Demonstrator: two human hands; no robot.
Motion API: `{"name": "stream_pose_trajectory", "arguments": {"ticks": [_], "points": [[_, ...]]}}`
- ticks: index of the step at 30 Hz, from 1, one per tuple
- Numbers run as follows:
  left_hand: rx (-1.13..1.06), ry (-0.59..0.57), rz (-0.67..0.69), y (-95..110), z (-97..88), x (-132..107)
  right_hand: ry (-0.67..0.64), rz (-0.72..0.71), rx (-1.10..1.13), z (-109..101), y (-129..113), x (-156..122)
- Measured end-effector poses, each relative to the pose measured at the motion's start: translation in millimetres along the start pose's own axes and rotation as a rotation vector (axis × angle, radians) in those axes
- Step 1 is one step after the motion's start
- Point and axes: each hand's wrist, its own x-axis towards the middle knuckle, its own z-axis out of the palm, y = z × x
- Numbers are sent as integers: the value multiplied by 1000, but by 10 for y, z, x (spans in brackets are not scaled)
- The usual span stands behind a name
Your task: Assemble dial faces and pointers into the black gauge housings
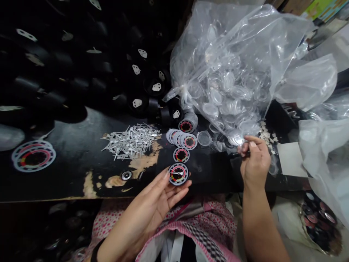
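Observation:
My left hand (160,196) grips a small round dial gauge (178,174) by its edge, face up, with a white pointer across its black, red and yellow dial. My right hand (255,156) has its fingers curled together beside the loose clear round covers (236,138) below a plastic bag (231,69). Whatever lies between those fingertips is too small to make out. Just beyond the gauge lie a printed dial plate (181,155), a fanned row of dial plates (188,141) and a stack of them (188,123).
White pointers (132,141) lie heaped left of the dials. Two larger-looking dial plates (35,156) rest at far left, and a small ring (126,175) sits near the front edge. Black gauge housings (155,87) crowd the back. A white card (291,159) is at right.

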Motion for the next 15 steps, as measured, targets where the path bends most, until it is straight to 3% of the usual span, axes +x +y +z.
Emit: {"name": "stream_pose_trajectory", "arguments": {"ticks": [3,7,9,15], "points": [[-8,7,-4,2,6,-13,-92,22,184,228,-231,-131],[10,-47,15,29,59,-45,-487,98,435,639,-510,-446],[14,-83,15,48,83,-53,-601,112,489,790,-556,-572],[-6,-57,-15,70,100,-45,-833,-155,205,945,-547,-642]]}}
